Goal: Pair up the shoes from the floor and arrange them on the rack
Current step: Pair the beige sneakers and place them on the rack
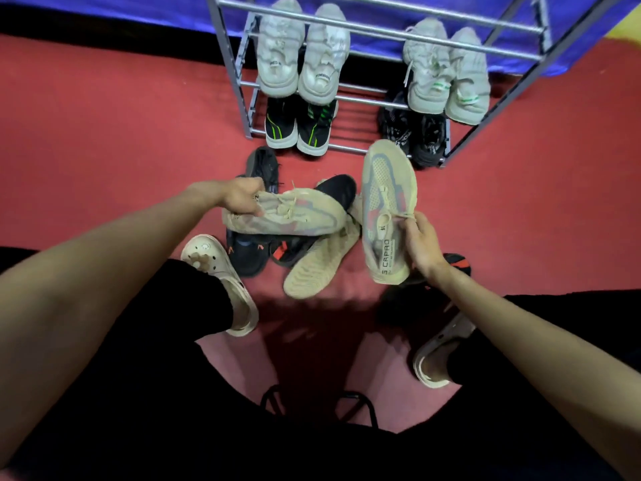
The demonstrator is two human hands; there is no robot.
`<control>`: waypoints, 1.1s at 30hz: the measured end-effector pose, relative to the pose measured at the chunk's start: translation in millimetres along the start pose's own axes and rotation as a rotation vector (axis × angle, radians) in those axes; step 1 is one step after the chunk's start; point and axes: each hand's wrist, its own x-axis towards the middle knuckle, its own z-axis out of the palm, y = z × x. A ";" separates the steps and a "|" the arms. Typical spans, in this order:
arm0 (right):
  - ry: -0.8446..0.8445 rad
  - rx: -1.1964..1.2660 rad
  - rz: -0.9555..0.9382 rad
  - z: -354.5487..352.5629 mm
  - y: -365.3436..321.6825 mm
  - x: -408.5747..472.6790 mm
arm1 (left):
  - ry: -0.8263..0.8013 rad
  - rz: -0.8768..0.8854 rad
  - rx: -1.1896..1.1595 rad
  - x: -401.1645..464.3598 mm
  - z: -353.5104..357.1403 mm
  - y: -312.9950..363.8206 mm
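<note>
Two bare hands each hold a beige sneaker above a red floor. The left hand (242, 196) grips the heel end of one beige shoe (288, 216), which lies sideways over a heap of dark shoes (249, 251). The right hand (425, 243) pinches the laces of the matching beige shoe (385, 210), toe pointing toward a metal rack (242, 85). On the rack sit two pale pairs above two dark pairs, each side by side
</note>
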 end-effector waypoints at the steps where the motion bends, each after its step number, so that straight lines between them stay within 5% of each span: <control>1: 0.034 -0.004 -0.030 -6.6 -5.4 -1.0 | 0.017 0.002 -0.091 -4.8 -1.4 1.9; 10: 0.201 0.069 -0.115 -67.3 -46.7 -1.7 | 0.168 0.178 -0.593 -51.1 -25.2 64.3; 24: 0.374 0.373 -0.202 -150.2 -118.7 63.8 | 0.556 0.304 -0.624 -33.5 -103.1 200.7; 33: 0.429 0.291 -0.330 -166.8 -150.2 138.7 | 0.498 0.340 -1.135 34.0 -148.9 268.0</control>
